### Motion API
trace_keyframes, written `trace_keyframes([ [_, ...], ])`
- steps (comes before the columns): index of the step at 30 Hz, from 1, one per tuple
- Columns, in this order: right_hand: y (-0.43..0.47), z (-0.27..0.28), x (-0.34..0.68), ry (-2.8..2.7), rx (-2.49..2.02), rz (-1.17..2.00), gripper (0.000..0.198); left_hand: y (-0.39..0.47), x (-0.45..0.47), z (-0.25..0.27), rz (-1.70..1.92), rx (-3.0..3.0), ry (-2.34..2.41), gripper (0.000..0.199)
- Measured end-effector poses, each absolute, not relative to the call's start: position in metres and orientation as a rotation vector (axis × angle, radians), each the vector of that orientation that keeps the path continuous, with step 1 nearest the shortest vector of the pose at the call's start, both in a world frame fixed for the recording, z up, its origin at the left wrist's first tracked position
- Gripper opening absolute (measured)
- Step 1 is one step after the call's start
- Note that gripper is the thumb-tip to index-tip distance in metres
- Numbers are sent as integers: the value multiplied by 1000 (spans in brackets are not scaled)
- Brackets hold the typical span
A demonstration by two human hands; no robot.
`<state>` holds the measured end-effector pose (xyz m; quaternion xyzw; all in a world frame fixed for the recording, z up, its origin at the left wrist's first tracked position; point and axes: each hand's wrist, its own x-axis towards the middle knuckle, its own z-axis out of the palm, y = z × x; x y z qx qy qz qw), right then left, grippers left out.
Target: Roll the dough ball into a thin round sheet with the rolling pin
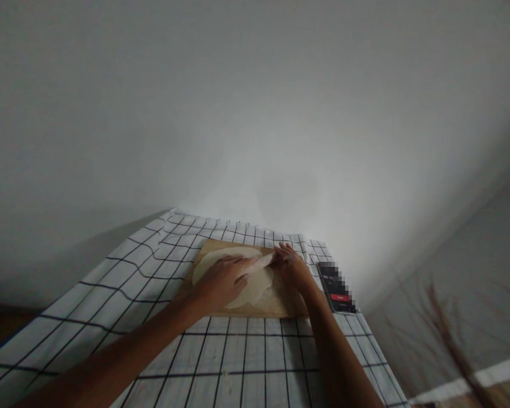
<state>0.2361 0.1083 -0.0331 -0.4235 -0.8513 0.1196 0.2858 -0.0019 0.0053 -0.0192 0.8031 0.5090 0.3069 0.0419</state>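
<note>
A wide, flat sheet of pale dough (255, 289) lies on a wooden board (280, 309). Across the dough runs a light rolling pin (261, 263), slanting up to the right. My left hand (225, 277) lies over the pin's left end, fingers bent round it and hiding that end. At the other end, my right hand (289, 265) holds the pin under its palm, with the fingertips reaching toward the board's far edge. Between the two hands only the middle of the pin shows.
A white tablecloth with a black grid (153, 272) covers the table, wrinkled on the left. To the right of the board lies a phone (335, 289) with a lit screen. A pale wall (238, 113) rises behind the table. Thin brown twigs (446, 334) stand at lower right.
</note>
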Motion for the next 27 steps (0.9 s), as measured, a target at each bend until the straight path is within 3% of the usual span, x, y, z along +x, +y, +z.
trace_keyframes([
  [11, 108, -23, 257, -2177, -1089, 505, 54, 5, -1, -31, 939, 2348, 1601, 45],
  [17, 106, -37, 234, -2170, -1009, 414, 46, 4, 4, -21, 1076, 2272, 1610, 50],
  [23, 112, -47, 213, -2246, -1044, 265, 64, 6, 6, -24, 1014, 2324, 1620, 50],
  [27, 112, -34, 208, -2214, -1142, 237, 51, 3, 9, -26, 993, 2304, 1613, 51],
])
